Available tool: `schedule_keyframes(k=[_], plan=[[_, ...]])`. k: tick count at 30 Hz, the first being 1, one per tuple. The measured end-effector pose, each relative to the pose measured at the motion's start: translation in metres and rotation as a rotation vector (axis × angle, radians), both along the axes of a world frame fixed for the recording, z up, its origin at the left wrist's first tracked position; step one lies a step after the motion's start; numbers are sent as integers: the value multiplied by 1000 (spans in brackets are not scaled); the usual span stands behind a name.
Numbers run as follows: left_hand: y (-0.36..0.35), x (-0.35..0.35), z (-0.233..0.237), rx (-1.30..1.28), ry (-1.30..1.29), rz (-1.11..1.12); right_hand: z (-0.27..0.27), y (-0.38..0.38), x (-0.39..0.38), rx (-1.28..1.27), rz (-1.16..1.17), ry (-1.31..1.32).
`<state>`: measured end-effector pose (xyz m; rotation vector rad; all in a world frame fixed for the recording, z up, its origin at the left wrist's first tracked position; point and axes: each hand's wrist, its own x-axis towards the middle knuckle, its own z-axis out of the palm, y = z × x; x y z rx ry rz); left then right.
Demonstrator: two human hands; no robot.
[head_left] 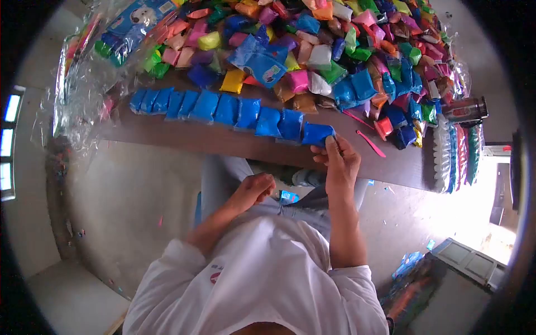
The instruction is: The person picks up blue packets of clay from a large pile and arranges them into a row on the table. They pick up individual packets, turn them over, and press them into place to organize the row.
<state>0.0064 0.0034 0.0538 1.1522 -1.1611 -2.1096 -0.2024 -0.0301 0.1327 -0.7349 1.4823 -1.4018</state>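
My right hand (341, 161) pinches the near right corner of a small blue packet (317, 134) between thumb and fingers, at the table's front edge. This packet lies at the right end of a row of similar blue packets (226, 109), set side by side along the table. My left hand (255, 188) is in front of the table above my lap, loosely curled, with nothing visible in it.
A big heap of multicoloured packets (320, 57) covers the back of the brown table (184, 137). Clear plastic wrapping (84, 92) lies at the left. Pink plastic tools (371, 144), a jar (464, 110) and strips of packets (442, 156) are at the right.
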Motion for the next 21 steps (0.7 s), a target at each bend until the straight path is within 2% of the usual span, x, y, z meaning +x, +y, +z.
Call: schedule_keyframes(k=[4,6,7,9,10,12,15,21], plan=[[-5,-5,-5,54,-62,-7,-13,2,5,-59,-124,4],[-5,-7,-13,48,-85,11,-17,6,7,-164,-194,368],[-3,-7,-19,34,-133,36,-18,5,8,-162,-194,367],[0,-4,-33,26,-181,59,-21,7,10,-333,-187,879],[0,-1,-38,23,-181,73,-22,8,10,-329,-188,881],[-1,0,-39,22,-178,84,-25,14,9,-367,-67,1111],[-4,-1,-29,6,-148,108,-30,20,7,-383,-32,1217],[-2,-2,-46,23,-145,123,-25,22,4,-383,10,1241]])
